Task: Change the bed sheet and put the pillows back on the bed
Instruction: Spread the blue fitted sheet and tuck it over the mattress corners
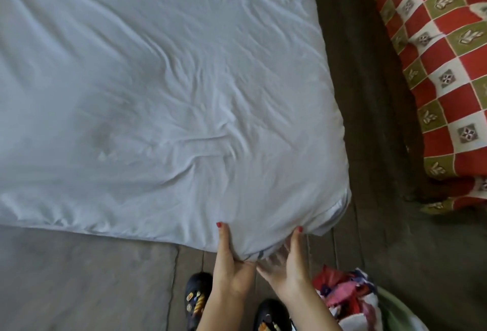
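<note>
A pale blue-white bed sheet [163,88] lies wrinkled across the mattress and fills most of the view. Both hands are at the near right corner of the mattress, where the sheet wraps over the edge. My left hand [232,264] grips the sheet there, thumb up on top and fingers tucked under the corner fabric. My right hand [287,262] holds the same corner from the right, thumb up on the sheet and fingers spread under the hanging cloth. No pillows are in view.
A red, green and white checked blanket [445,72] covers furniture at the right, across a dark wooden floor strip [369,119]. A pile of colourful cloth [347,293] lies by my right arm. A grey rug [79,278] lies at the lower left. My black shoes [196,296] stand below the corner.
</note>
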